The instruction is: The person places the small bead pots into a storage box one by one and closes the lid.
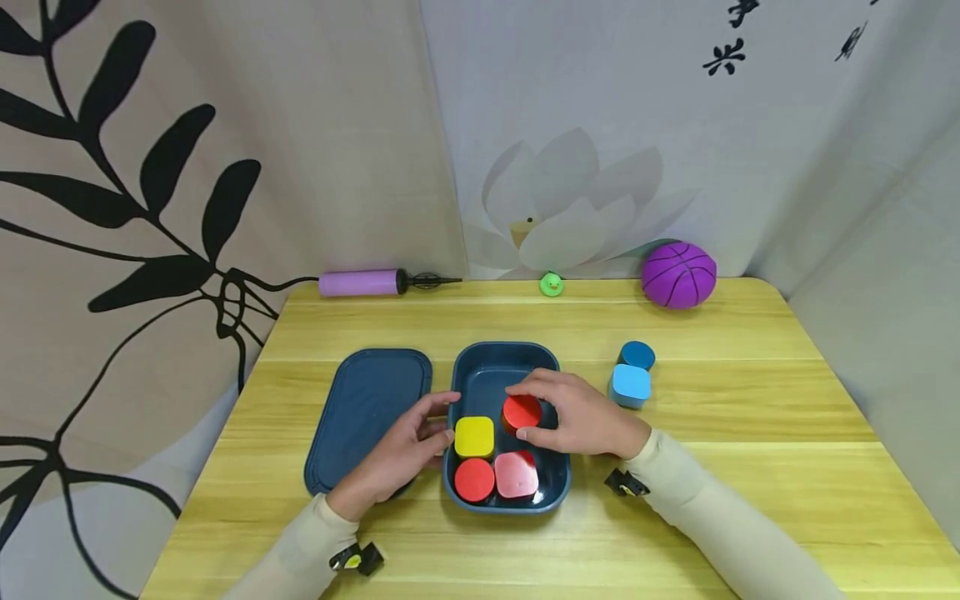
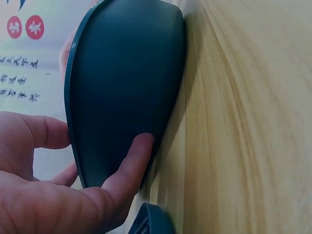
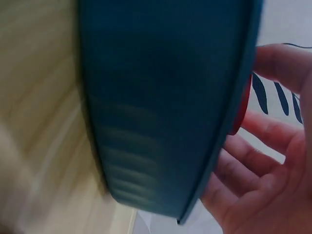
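Observation:
A dark blue box (image 1: 480, 379) stands uncovered on the wooden table. My right hand (image 1: 581, 412) pinches a red round block (image 1: 522, 411) between thumb and fingers, inside the box's right side. In the right wrist view, that red block (image 3: 241, 112) shows just over the rim. My left hand (image 1: 408, 446) holds the box's left wall, thumb and index at the rim and another finger (image 2: 141, 146) against the outside. Within the box lie a yellow square block (image 1: 474, 437), another red round block (image 1: 474, 480) and a pink square block (image 1: 517, 474).
A dark blue lid (image 1: 367, 408) lies left of the box, partly beneath my left hand. To the right are a blue round block (image 1: 637, 354) and a light blue square block (image 1: 630, 385). Along the back sit a purple pump (image 1: 360, 283), a green toy duck (image 1: 551, 284) and a purple ball (image 1: 678, 275).

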A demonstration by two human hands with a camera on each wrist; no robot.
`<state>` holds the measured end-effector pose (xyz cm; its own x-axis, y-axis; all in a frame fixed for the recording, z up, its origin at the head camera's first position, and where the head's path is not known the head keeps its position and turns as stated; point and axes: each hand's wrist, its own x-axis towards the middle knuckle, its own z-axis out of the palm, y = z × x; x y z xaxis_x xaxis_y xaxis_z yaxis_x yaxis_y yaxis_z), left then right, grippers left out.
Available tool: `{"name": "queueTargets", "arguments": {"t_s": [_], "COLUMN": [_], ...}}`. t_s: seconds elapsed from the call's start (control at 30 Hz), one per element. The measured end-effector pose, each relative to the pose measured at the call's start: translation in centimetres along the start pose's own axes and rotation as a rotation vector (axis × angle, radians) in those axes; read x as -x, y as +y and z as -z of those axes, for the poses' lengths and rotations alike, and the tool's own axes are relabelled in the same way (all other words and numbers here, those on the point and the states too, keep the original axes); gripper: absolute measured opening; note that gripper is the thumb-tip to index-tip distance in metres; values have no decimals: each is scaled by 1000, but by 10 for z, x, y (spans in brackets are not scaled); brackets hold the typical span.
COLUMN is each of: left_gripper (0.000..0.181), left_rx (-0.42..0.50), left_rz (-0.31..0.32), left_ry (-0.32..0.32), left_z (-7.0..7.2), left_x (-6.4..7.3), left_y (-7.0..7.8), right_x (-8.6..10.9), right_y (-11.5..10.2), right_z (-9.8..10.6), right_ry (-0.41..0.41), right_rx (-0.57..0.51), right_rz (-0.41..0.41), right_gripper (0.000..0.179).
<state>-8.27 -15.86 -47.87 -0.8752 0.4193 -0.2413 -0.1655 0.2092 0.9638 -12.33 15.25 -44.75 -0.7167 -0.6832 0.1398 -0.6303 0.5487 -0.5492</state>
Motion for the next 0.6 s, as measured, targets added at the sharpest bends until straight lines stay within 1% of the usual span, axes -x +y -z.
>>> {"name": "queueTargets", "arguments": {"t_s": [0.17, 0.33, 0.6], "left_gripper": [58, 58, 58], "left_rx": [9, 13, 12], "left_rz": [8, 2, -7], "left_ry": [-1, -14, -18], "left_z": [-1, -1, 1], "left_x": [0, -1, 0], "left_y": [-1, -1, -1], "right_x": [-2, -2, 0], "right_y": [-5, -9, -10], "right_z": [-11, -19, -25], "right_ry": [-37, -57, -74], "right_rx": [41, 97, 193], "right_rz": [-1, 7, 42], "right_gripper": [54, 53, 51]}}
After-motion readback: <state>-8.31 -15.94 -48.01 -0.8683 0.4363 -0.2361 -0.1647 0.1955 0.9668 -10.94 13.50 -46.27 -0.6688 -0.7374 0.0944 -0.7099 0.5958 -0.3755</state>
